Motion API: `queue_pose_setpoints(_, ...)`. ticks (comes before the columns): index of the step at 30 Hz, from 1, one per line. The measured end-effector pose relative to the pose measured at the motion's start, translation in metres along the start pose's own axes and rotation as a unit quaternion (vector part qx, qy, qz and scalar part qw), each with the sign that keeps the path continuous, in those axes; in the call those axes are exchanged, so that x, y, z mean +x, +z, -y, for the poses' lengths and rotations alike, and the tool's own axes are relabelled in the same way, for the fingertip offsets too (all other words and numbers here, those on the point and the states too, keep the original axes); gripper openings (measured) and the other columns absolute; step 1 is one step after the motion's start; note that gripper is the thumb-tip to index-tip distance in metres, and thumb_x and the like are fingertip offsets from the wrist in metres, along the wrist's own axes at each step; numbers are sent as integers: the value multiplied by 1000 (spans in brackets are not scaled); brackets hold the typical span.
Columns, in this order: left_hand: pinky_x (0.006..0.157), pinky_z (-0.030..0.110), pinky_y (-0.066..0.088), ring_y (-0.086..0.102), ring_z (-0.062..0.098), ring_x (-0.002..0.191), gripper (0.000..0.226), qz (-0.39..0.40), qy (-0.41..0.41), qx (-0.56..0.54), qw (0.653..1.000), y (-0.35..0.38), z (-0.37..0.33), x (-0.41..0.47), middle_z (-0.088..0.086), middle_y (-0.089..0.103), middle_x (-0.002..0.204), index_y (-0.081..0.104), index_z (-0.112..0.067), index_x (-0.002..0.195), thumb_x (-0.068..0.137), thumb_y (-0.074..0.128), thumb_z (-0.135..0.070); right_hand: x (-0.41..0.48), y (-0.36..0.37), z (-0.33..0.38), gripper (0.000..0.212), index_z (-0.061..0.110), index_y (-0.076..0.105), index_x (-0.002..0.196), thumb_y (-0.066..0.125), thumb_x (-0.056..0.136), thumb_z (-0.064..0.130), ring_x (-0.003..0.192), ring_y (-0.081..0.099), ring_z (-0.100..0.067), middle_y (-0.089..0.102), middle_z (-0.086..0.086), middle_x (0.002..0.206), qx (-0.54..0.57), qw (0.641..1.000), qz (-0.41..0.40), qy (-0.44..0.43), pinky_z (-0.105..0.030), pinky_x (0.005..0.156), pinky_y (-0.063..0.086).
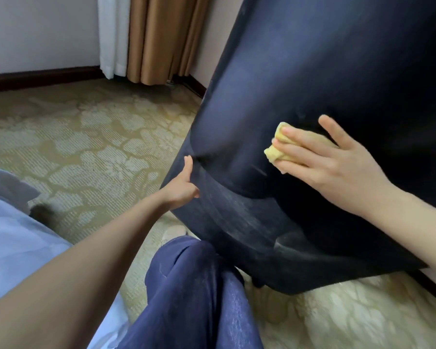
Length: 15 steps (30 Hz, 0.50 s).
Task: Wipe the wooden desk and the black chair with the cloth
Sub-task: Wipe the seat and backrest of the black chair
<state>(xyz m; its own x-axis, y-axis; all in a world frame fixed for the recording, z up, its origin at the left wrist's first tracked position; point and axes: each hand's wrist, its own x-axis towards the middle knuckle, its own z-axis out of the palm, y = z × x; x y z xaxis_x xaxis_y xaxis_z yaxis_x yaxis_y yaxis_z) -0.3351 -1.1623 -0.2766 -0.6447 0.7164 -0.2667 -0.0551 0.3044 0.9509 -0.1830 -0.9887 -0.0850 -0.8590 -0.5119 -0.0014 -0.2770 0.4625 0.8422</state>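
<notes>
Well into the chair stage here: pressed the yellow cloth against the lower back panel of the black chair with the right hand, fingers straight and spread flat on top, none curled round it. Steadied the chair's left edge with the left hand, thumb laid up along the edge, other fingers wrapped out of sight behind it. Showed greyish streaks on the curved band below the cloth, so judged only partly wiped, that band and the base probably left. Saw no wooden desk, so could not tell whether done. Leaned, as seen, from lower left up to upper right along its long axis, broad back facing the camera, base down by the carpet. Bunched into a wad, mostly covered; cloth's own axis unclear.
</notes>
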Motion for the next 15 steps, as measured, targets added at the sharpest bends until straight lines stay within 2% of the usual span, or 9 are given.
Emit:
queue_pose_setpoints(2,46,-6,31,39,16,123,94,18,2,8,1000,1,2,-2,-2,-3,159,-14,-28,150,88,51,2,24,-1,-7,41,14,68,113,32,100,2,127,49,-24,62,-4,126,-20,998,-48,31,-52,107,28)
queue_pose_setpoints(6,54,-6,33,27,9,126,96,37,6,13,999,-7,8,2,-1,0,159,-12,-30,150,86,52,2,89,10,-13,25,15,70,108,50,96,5,123,54,-24,66,-2,119,-54,990,-114,55,-57,101,30)
queue_pose_setpoints(8,68,-4,27,26,13,135,96,40,6,16,999,-14,12,6,-3,-1,159,-11,-33,150,86,52,1,123,18,-9,21,16,69,111,57,95,12,123,53,-22,64,0,122,-63,990,-108,67,-53,102,33)
queue_pose_setpoints(9,93,13,38,24,14,137,96,47,6,21,999,-15,13,7,-5,-1,159,-11,-35,150,86,52,0,135,21,-6,22,16,68,114,56,96,14,126,51,-21,63,-1,125,-62,991,-97,73,-51,104,31)
queue_pose_setpoints(10,81,11,37,26,10,134,96,52,9,21,998,-17,14,9,-8,3,158,-11,-36,149,86,52,-1,145,26,-2,24,16,65,118,52,98,15,129,47,-22,59,-3,130,-53,992,-78,83,-51,107,26)
queue_pose_setpoints(11,78,11,36,30,4,125,97,53,10,19,998,-20,16,13,-10,12,155,-11,-37,149,85,52,-1,157,33,2,28,14,61,124,45,101,15,134,41,-23,55,-5,135,-28,994,-49,91,-52,110,16)
queue_pose_setpoints(13,70,11,35,38,0,112,98,52,17,23,998,-22,20,19,-12,27,141,-11,-38,149,84,53,-2,177,46,12,38,10,51,134,28,104,14,142,23,-26,41,-11,146,14,997,16,80,-49,108,-13)
queue_pose_setpoints(14,79,10,34,37,5,122,98,51,19,29,998,-23,22,21,-13,24,143,-12,-39,149,84,52,-3,187,53,19,41,10,47,137,21,105,15,145,15,-26,35,-13,149,27,997,43,64,-44,102,-27)
queue_pose_setpoints(15,91,15,29,23,10,138,98,49,22,37,998,-24,25,23,-11,17,152,-12,-39,148,84,52,-2,196,61,26,43,10,43,139,18,105,15,146,8,-26,29,-13,152,34,996,68,45,-40,95,-35)
